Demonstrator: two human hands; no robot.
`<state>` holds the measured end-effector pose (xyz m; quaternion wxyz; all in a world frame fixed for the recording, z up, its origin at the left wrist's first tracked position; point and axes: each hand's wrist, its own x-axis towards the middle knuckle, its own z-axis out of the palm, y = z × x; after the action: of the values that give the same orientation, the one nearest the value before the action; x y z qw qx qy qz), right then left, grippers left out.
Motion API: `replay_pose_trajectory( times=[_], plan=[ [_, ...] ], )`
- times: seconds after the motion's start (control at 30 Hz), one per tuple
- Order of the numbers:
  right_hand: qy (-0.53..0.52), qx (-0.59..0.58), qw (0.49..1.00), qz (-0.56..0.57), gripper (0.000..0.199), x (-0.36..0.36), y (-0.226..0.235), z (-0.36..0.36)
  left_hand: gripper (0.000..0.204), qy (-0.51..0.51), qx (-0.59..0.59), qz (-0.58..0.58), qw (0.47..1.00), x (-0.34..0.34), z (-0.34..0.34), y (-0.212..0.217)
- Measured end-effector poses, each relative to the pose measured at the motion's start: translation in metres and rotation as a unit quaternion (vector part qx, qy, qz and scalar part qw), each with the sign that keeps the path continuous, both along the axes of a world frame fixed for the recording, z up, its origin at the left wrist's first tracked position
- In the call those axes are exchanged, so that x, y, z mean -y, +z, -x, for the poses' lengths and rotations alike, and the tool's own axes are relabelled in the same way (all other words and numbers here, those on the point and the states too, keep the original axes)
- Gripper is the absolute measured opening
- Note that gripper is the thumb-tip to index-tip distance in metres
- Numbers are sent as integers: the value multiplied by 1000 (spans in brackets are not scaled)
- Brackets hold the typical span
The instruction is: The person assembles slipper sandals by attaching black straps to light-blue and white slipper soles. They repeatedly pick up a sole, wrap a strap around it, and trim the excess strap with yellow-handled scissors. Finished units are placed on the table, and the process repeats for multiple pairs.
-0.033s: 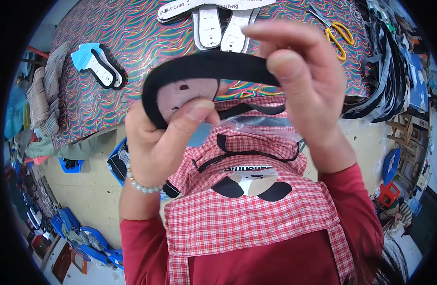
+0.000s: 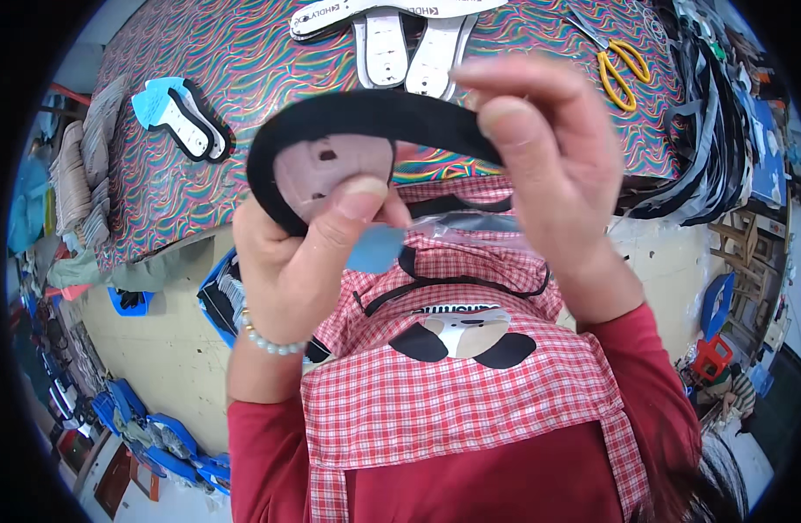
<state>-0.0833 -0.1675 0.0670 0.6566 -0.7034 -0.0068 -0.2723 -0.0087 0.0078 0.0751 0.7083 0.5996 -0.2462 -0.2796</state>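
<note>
Both hands are raised close to the camera, above the near edge of the patterned table (image 2: 200, 174). The left hand (image 2: 300, 261) pinches the rounded end of a black sole piece (image 2: 366, 118), thumb pressed on its pale inner face. The right hand (image 2: 549, 166) grips the other end, fingers curled tight, wrist bent upward.

Red sleeves (image 2: 270, 453), red-checked apron (image 2: 453, 410), pearl bead bracelet (image 2: 265, 342)
</note>
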Motion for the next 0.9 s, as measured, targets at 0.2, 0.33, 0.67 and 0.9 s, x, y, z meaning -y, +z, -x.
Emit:
replay_pose_trajectory(
  times=[0.2, 0.33, 0.67, 0.9],
  plan=[
    [-61, 46, 996, 44, 12, -31, -31, -4, 54, 127, 59, 70, 988, 24, 8, -19],
    [-49, 48, 995, 69, 14, -29, -29, -12, 40, 99, 27, 71, 992, 19, -1, -18],
    [-14, -117, 920, 373, 18, -17, -29, 4, 45, 102, -94, 101, 985, 22, -22, -34],
    [2, -21, 985, 172, 13, -14, -26, -2, 34, 39, 27, 73, 996, 22, 0, -36]
  ],
)
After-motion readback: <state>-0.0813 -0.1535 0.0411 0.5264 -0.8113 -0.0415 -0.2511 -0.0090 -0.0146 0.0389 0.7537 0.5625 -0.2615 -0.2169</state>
